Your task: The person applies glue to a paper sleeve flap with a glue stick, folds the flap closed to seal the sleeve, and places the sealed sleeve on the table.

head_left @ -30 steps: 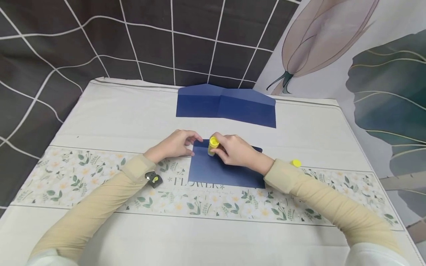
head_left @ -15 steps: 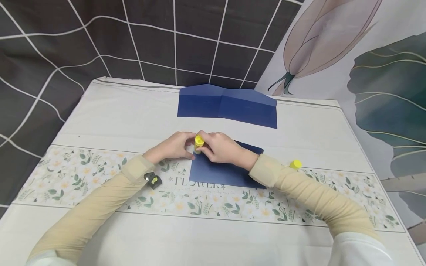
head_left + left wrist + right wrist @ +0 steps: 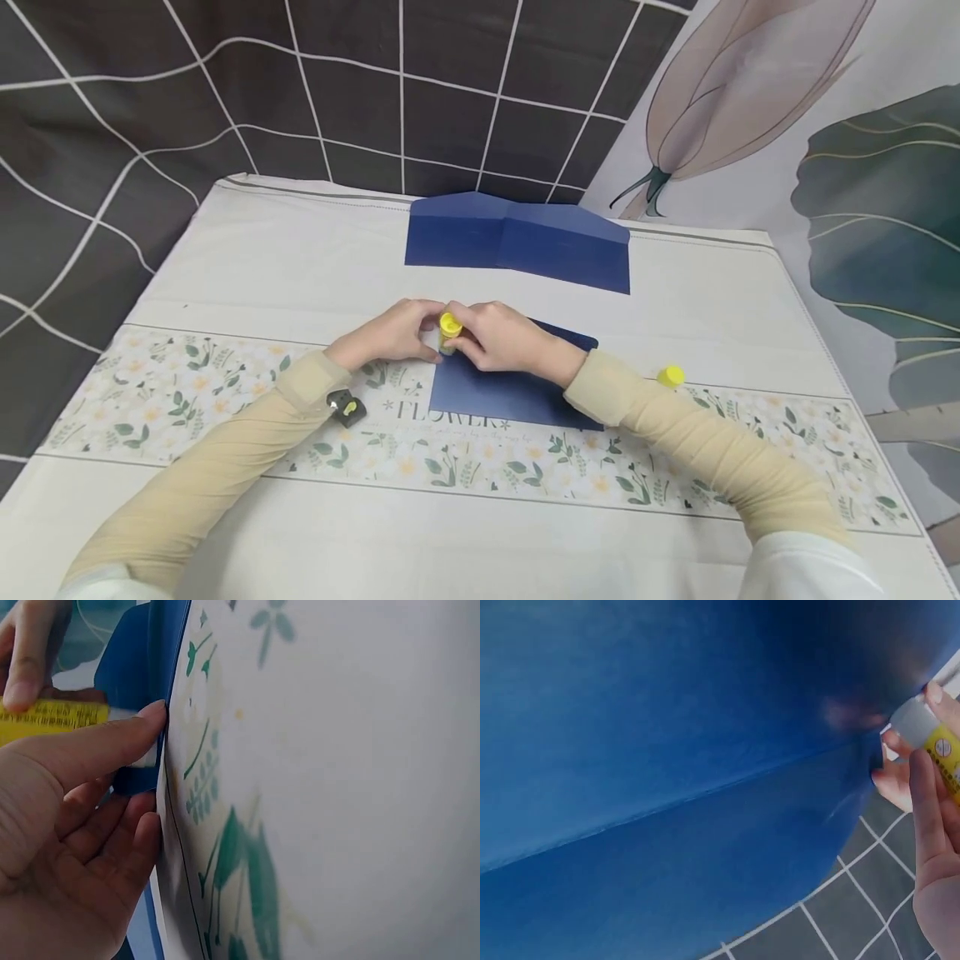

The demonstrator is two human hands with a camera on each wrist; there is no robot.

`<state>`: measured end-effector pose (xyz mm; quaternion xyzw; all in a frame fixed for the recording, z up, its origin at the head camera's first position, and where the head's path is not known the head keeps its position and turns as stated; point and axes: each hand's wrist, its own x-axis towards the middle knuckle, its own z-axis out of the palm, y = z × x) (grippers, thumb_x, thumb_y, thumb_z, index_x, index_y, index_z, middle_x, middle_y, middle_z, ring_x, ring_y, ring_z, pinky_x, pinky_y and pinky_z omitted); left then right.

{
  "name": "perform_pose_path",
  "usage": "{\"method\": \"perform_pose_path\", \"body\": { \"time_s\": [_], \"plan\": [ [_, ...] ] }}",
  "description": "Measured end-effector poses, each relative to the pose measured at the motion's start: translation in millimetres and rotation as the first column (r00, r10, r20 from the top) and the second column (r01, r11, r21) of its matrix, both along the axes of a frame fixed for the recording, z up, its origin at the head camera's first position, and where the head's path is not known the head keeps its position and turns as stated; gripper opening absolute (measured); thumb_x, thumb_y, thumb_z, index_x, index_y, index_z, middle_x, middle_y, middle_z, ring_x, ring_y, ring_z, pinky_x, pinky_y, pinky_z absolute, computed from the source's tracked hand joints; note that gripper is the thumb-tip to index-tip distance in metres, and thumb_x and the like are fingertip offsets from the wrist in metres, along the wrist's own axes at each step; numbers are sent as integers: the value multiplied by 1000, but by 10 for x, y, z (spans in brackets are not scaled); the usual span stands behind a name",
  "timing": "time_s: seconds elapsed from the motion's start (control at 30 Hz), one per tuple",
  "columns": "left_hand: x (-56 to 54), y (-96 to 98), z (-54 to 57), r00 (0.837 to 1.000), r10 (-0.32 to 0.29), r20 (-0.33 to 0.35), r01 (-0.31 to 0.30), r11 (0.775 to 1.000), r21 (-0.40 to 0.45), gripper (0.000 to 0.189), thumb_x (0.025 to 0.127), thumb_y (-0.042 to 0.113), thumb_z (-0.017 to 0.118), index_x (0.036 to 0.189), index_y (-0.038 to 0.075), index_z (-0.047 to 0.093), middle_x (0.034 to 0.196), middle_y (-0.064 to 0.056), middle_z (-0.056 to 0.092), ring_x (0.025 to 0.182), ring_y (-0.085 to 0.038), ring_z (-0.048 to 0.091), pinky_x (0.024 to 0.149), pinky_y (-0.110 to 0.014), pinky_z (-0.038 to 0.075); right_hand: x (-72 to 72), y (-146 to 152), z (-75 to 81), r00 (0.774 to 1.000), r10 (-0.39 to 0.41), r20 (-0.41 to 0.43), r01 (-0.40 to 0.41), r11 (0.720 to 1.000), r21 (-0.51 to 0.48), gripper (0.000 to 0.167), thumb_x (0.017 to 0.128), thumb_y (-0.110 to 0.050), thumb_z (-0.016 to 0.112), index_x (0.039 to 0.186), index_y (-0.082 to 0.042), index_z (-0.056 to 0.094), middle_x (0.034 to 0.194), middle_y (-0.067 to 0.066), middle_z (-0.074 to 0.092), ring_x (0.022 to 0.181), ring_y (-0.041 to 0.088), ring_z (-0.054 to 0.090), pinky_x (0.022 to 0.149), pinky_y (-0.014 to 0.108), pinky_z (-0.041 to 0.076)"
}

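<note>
Reaching in from the bottom, across a white tablecloth (image 3: 465, 542), in beige arm sleeves (image 3: 180, 467). Beside the left cuff, a small black device (image 3: 347, 408). Up to the flower-printed band now, and onto a dark blue envelope (image 3: 498, 390), lying partly over the lettering "FLOWER", flap on the far side. Touching its left edge with the left hand (image 3: 390, 332), relaxed, loosely bent at the fingers, thumb tip against the paper. And right alongside, gripping a glue stick (image 3: 450, 328) firmly in the right hand (image 3: 506, 337), yellow base up, pale end down at the envelope's left end, close to the left thumb. Over to the right, just beyond the sleeve, a yellow cap (image 3: 671, 377) on the cloth. Farther back, two more blue envelopes (image 3: 453, 242), side by side near the table's far edge. Behind everything, a dark gridded backdrop (image 3: 450, 83) and, to the right, a botanical hanging (image 3: 750, 100).
</note>
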<state>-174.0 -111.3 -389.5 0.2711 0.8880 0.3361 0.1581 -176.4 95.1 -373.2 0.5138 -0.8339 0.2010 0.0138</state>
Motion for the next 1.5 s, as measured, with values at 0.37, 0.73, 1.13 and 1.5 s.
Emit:
{"method": "perform_pose_path", "body": {
  "time_s": [0.37, 0.73, 1.13, 1.5],
  "plan": [
    [-8, 11, -33, 1000, -9, 17, 9, 1000, 13, 65, 71, 10, 83, 129, 1, 56, 127, -15, 62, 114, -30, 60, 101, -39, 48, 1, 92, 2, 999, -39, 16, 39, 999, 1, 24, 94, -23, 61, 109, -7, 55, 68, -2, 58, 54, 6, 49, 54, 20, 43],
    [-19, -23, -43, 999, -43, 0, 43, 999, 26, 70, 68, 14, 84, 130, 1, 55, 127, -14, 62, 118, -31, 59, 104, -44, 45, 55, -37, -23, 1000, -17, -7, 17, 1000, -2, 25, 94, -24, 60, 111, -7, 54, 65, -3, 53, 53, 6, 47, 54, 20, 42],
    [-12, -12, -28, 995, -43, 86, 42, 999, 22, 66, 73, 11, 81, 133, 6, 55, 139, -12, 54, 122, -29, 55, 105, -41, 45, 170, 554, 50, 991, -129, -38, 132, 990, 60, 25, 92, -23, 64, 108, -6, 54, 70, -2, 59, 54, 6, 48, 53, 22, 43],
    [-6, -3, -4, 996, -52, 76, 51, 998, 21, 66, 73, 11, 81, 133, 6, 55, 138, -14, 54, 122, -31, 56, 105, -42, 45, 211, 530, 41, 987, -161, 18, 161, 986, 45, 25, 93, -25, 63, 106, -6, 54, 67, -3, 57, 53, 4, 48, 51, 19, 43]
  ]
}}
